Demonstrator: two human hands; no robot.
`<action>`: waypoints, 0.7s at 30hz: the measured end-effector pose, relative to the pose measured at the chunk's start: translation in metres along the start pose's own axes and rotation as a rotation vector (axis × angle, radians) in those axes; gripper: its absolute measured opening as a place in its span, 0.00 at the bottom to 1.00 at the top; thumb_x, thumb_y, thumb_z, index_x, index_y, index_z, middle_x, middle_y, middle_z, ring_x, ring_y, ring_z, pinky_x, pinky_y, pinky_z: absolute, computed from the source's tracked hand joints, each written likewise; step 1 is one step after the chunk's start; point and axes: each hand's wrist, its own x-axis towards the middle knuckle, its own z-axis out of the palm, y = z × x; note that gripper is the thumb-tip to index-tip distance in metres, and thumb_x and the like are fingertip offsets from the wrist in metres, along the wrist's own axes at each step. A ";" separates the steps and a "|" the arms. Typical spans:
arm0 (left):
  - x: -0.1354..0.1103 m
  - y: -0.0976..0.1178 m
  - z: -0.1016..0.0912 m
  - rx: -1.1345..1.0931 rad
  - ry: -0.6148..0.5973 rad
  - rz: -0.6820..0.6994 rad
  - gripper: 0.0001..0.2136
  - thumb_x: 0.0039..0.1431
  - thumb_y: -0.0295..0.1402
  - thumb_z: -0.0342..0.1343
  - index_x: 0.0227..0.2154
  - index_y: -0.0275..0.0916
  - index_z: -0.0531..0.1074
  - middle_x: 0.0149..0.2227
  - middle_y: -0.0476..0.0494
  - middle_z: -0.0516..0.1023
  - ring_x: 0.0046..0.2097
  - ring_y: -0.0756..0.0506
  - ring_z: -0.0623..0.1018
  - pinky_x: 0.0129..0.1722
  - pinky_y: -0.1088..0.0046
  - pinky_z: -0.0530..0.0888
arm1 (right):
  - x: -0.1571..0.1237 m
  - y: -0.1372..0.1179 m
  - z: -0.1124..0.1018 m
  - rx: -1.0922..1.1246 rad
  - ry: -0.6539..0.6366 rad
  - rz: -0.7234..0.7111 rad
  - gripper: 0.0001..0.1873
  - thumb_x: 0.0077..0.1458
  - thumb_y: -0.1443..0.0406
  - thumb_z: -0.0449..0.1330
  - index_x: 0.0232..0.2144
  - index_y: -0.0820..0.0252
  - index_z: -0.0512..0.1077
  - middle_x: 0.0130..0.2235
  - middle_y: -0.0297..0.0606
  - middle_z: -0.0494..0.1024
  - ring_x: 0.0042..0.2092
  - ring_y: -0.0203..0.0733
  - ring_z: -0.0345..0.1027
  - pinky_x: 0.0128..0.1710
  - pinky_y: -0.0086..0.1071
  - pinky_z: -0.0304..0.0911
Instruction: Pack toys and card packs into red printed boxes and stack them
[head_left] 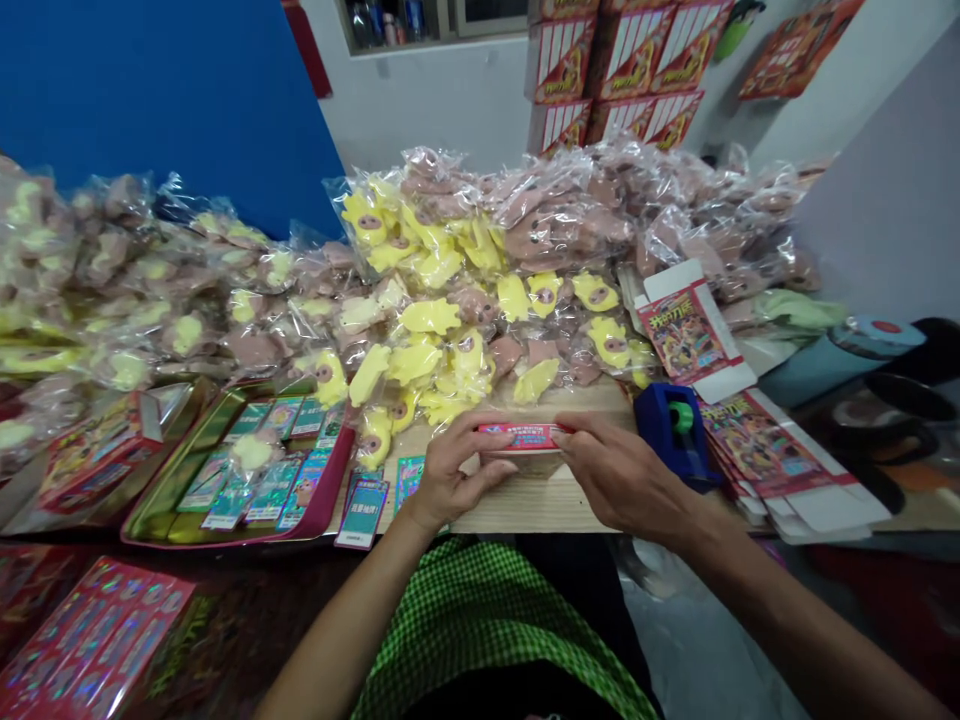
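Between my two hands is a small red card box (pixel 525 437) with printed lettering along its narrow side, held just above the wooden table. My left hand (pixel 450 470) grips its left end, thumb below and fingers over the top. At the right end, my right hand (pixel 619 475) pinches the box between thumb and fingers. Holographic cards (pixel 363 512) lie on the table beside my left hand. A blue tape dispenser (pixel 675 440) with green tape stands just right of my right hand. Yellow soft toys (pixel 427 360) in clear bags lie behind the box.
A gold tin (pixel 169 500) with cards and a bagged toy sits at left, beside a tray holding a red box (pixel 101 450). Flattened cartons (pixel 780 455) and a blue bottle (pixel 847 355) are at right. Bagged pink toys (pixel 562 225) are heaped behind; red boxes (pixel 626 60) stack against the wall.
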 end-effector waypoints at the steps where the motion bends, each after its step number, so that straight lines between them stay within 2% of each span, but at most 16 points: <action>1: 0.001 0.001 -0.003 0.055 -0.032 0.036 0.08 0.67 0.31 0.61 0.48 0.42 0.77 0.51 0.38 0.81 0.50 0.44 0.82 0.46 0.64 0.81 | -0.001 0.001 0.002 -0.009 0.008 -0.018 0.13 0.65 0.76 0.48 0.44 0.60 0.69 0.46 0.50 0.77 0.49 0.52 0.73 0.43 0.42 0.75; 4: 0.009 0.007 -0.009 0.205 -0.134 0.123 0.10 0.67 0.27 0.59 0.49 0.42 0.76 0.51 0.38 0.81 0.50 0.45 0.83 0.46 0.65 0.82 | -0.001 -0.002 0.005 -0.030 0.052 -0.033 0.16 0.62 0.78 0.49 0.46 0.62 0.70 0.48 0.52 0.77 0.49 0.52 0.74 0.44 0.42 0.75; 7: 0.018 0.016 -0.006 0.293 -0.167 0.179 0.10 0.68 0.26 0.57 0.50 0.41 0.76 0.49 0.39 0.82 0.47 0.46 0.83 0.44 0.67 0.83 | -0.003 -0.009 0.001 0.019 0.096 0.063 0.16 0.62 0.78 0.49 0.46 0.62 0.70 0.53 0.55 0.75 0.55 0.52 0.72 0.50 0.43 0.73; 9: 0.022 0.019 0.002 0.329 -0.121 0.197 0.11 0.67 0.25 0.58 0.49 0.41 0.76 0.48 0.39 0.82 0.46 0.46 0.83 0.43 0.68 0.83 | -0.014 -0.010 -0.006 0.040 0.167 0.249 0.16 0.62 0.77 0.48 0.46 0.61 0.70 0.57 0.55 0.72 0.59 0.52 0.68 0.54 0.45 0.71; 10: 0.024 0.019 0.008 0.340 -0.084 0.197 0.11 0.66 0.24 0.59 0.49 0.40 0.76 0.48 0.39 0.82 0.46 0.45 0.83 0.43 0.68 0.83 | -0.023 -0.008 -0.011 0.024 0.226 0.395 0.15 0.62 0.76 0.49 0.45 0.60 0.71 0.57 0.54 0.71 0.60 0.51 0.68 0.55 0.45 0.69; 12: 0.026 0.019 0.023 0.341 -0.016 0.190 0.11 0.64 0.24 0.61 0.48 0.39 0.77 0.47 0.39 0.82 0.45 0.45 0.83 0.43 0.68 0.83 | -0.049 0.001 -0.020 -0.048 0.352 0.745 0.11 0.59 0.72 0.52 0.40 0.57 0.72 0.51 0.50 0.75 0.55 0.52 0.70 0.54 0.46 0.69; 14: 0.027 0.018 0.038 0.312 0.016 0.176 0.10 0.63 0.24 0.62 0.46 0.39 0.77 0.46 0.39 0.82 0.44 0.45 0.83 0.43 0.68 0.83 | -0.079 0.012 -0.026 -0.093 0.429 1.034 0.05 0.54 0.69 0.56 0.31 0.55 0.71 0.39 0.46 0.76 0.45 0.53 0.73 0.48 0.46 0.70; 15: 0.027 0.018 0.045 0.297 0.017 0.170 0.10 0.63 0.24 0.62 0.46 0.39 0.77 0.46 0.40 0.82 0.44 0.45 0.83 0.42 0.69 0.83 | -0.093 0.018 -0.027 -0.084 0.435 1.125 0.04 0.53 0.67 0.57 0.27 0.55 0.70 0.33 0.43 0.75 0.40 0.51 0.73 0.43 0.44 0.71; 18: 0.028 0.020 0.056 0.293 0.005 0.153 0.08 0.63 0.24 0.61 0.44 0.38 0.77 0.44 0.39 0.81 0.43 0.45 0.83 0.42 0.69 0.83 | -0.118 0.029 -0.023 0.052 0.394 1.243 0.08 0.52 0.63 0.58 0.22 0.54 0.68 0.21 0.34 0.70 0.25 0.45 0.70 0.25 0.34 0.67; 21: 0.029 0.023 0.057 0.307 -0.019 0.141 0.08 0.64 0.24 0.60 0.44 0.39 0.76 0.44 0.40 0.81 0.42 0.45 0.82 0.41 0.69 0.83 | -0.120 0.029 -0.015 0.222 0.414 1.282 0.10 0.57 0.57 0.56 0.29 0.55 0.70 0.24 0.33 0.75 0.22 0.43 0.72 0.19 0.31 0.65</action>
